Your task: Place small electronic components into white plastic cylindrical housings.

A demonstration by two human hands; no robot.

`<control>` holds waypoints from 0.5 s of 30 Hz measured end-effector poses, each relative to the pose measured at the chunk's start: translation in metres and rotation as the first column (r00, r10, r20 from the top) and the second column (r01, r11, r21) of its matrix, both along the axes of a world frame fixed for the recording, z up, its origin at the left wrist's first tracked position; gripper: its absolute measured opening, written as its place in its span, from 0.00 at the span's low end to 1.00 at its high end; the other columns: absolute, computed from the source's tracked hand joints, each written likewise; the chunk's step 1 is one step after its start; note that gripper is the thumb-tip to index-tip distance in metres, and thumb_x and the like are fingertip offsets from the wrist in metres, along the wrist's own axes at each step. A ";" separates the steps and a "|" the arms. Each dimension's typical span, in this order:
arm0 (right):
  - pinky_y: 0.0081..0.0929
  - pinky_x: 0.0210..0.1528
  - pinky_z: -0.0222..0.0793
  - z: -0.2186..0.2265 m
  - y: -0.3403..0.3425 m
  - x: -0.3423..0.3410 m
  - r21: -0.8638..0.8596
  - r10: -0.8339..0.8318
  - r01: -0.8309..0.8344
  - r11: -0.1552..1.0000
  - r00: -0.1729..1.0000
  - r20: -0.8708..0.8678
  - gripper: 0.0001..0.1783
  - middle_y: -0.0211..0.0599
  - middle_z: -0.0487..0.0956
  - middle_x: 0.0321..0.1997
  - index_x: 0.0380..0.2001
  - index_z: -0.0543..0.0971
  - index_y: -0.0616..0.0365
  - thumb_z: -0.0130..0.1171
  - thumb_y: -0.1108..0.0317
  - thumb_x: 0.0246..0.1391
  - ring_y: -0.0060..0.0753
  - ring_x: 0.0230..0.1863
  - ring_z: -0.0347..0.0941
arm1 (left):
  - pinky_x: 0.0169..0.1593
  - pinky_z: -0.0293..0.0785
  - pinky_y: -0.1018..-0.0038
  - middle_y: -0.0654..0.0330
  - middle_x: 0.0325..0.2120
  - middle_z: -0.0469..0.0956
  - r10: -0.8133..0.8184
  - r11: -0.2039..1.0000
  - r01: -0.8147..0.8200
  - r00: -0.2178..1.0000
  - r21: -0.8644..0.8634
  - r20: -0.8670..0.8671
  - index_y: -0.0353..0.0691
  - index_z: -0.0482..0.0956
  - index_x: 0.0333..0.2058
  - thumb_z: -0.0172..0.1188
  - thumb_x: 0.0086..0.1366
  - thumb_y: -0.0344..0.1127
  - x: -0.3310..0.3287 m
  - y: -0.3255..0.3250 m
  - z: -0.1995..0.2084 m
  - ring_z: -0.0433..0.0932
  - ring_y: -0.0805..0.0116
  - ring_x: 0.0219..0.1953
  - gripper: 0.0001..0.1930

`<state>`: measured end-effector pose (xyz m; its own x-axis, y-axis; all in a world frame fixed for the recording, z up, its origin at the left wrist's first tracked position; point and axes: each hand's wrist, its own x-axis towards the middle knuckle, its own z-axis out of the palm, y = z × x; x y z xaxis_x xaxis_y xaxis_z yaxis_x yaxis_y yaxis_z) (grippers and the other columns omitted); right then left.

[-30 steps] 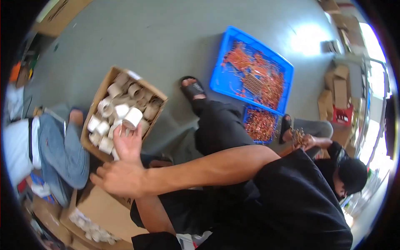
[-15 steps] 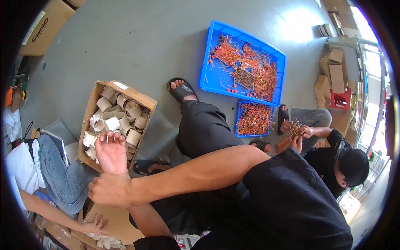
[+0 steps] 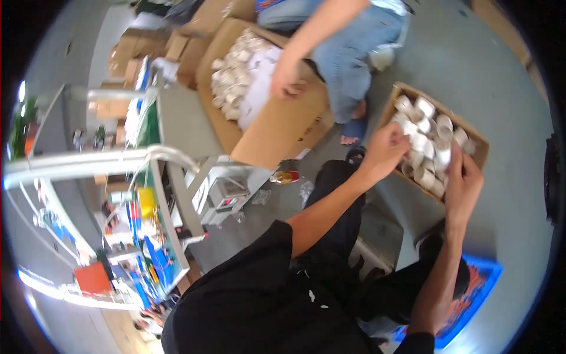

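Observation:
Both of my hands are over a cardboard box (image 3: 476, 137) packed with short white tube pieces (image 3: 425, 143). My left hand (image 3: 387, 148) is at the box's left side, its fingers curled in over the tubes; whatever may be in them is hidden. At the right edge of the box is my right hand (image 3: 464, 184), its thumb and fingers bent but apart, close beside a white tube (image 3: 442, 158). I cannot tell whether it touches that tube. The picture is somewhat blurred.
Ahead, another person's hand (image 3: 287, 76) rests by the flap of a larger carton (image 3: 283, 133) of white tubes. A blue tray (image 3: 471, 318) lies at lower right, partly behind my arm. A metal-framed workbench (image 3: 177, 230) stands at left, near a small grey device (image 3: 227, 194).
The view has swung round. My right hand, earlier closed round my left wrist, has let go and moved to the box. My left hand, earlier palm up, now curls over the tubes.

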<state>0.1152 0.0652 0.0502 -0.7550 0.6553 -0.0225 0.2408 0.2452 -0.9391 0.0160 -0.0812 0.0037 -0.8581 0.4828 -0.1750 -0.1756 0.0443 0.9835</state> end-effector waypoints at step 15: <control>0.19 0.18 0.50 -0.045 0.003 -0.012 0.012 0.184 -0.186 0.983 0.980 0.076 0.25 0.26 0.64 0.13 0.17 0.71 0.65 0.50 0.54 0.60 0.16 0.17 0.55 | 0.33 0.70 0.61 0.49 0.20 0.77 -0.078 -0.136 -0.905 0.417 -0.404 -0.906 0.33 0.75 0.17 0.48 0.59 0.40 -0.128 -0.332 -0.052 0.75 0.52 0.23 0.18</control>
<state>0.1030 0.0680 0.0052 -0.8600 0.5052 -0.0721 0.2584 0.3093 -0.9152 -0.1122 -0.4128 -0.0478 -0.7781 -0.1711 0.6044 -0.2030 0.9791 0.0158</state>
